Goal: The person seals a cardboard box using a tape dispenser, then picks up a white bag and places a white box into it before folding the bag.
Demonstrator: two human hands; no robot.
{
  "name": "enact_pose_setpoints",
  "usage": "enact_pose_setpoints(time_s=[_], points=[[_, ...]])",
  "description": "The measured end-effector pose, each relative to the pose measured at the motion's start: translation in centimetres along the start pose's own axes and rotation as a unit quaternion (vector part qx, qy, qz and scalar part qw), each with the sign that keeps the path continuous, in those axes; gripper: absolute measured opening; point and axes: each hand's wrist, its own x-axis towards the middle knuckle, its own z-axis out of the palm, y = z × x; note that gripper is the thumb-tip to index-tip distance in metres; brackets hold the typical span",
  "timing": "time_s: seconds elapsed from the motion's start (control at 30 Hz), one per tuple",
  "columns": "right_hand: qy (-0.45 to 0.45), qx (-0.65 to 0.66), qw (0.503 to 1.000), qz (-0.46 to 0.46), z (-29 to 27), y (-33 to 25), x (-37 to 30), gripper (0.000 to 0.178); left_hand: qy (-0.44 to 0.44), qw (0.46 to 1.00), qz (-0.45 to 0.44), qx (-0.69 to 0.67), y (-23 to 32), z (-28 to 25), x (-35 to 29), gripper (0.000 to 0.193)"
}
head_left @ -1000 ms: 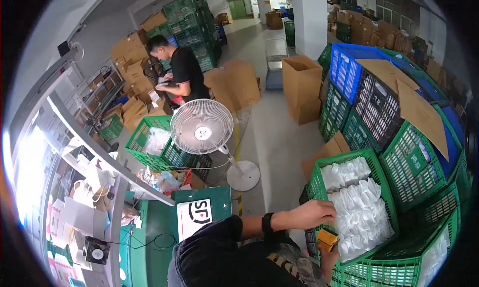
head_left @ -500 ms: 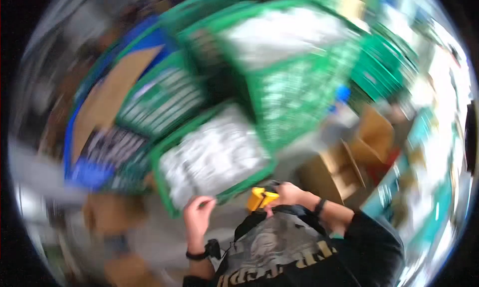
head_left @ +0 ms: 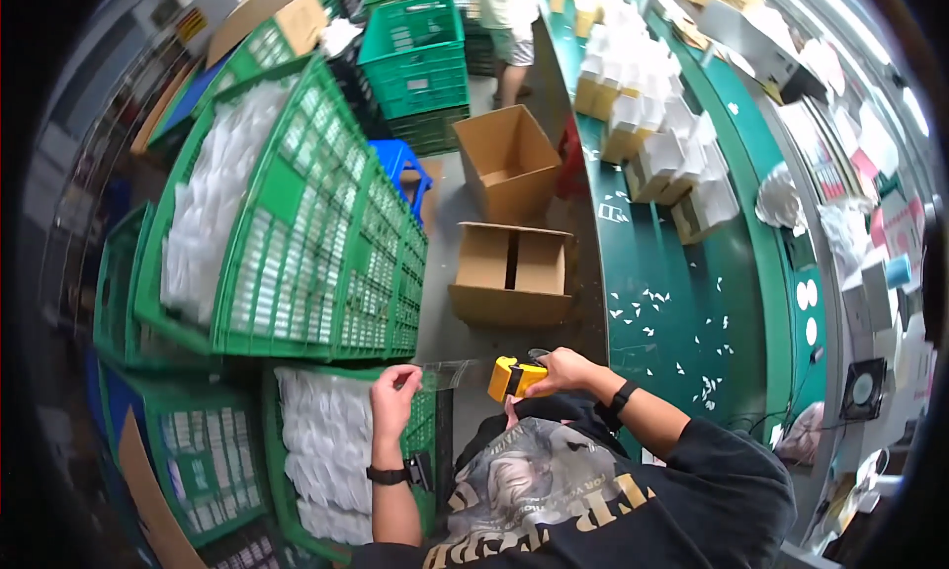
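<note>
My right hand [head_left: 563, 371] grips a yellow tape dispenser [head_left: 506, 378] in front of my chest. A strip of clear tape [head_left: 457, 373] appears to run from the dispenser toward my left hand [head_left: 394, 391]. The fingers of that hand are pinched together at the tape's end. Below and beside my left arm stands a green crate [head_left: 427, 436] filled with white wrapped items [head_left: 321, 450].
Tall stacked green crates [head_left: 287, 233] with white contents rise at the left. Open cardboard boxes [head_left: 514, 272] stand on the floor ahead, near a blue stool [head_left: 400, 169]. A long green workbench [head_left: 652, 272] with white cartons runs along the right; another person [head_left: 511, 25] stands far ahead.
My view has swung right, from the crates toward the boxes and workbench. The tape dispenser stays in my right hand, and my left hand remains pinched.
</note>
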Motion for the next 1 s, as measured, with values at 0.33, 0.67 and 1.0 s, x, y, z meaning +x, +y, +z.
enact_pose_setpoints(time_s=[0.33,0.67,1.0], points=[[0.176,0.101,0.979,0.030,4.1,12.5,11.5,0.053,-0.104,0.969,0.143,0.172,1.0,10.6,14.5,0.007],[0.250,0.253,0.933,0.062,5.3,20.7,19.8,0.057,-0.379,0.890,0.141,0.211,-0.5,19.1,38.6,0.007],[0.304,0.359,0.850,0.236,8.1,21.7,23.2,0.058,-0.557,0.806,0.082,0.185,-3.6,26.8,51.7,0.011]])
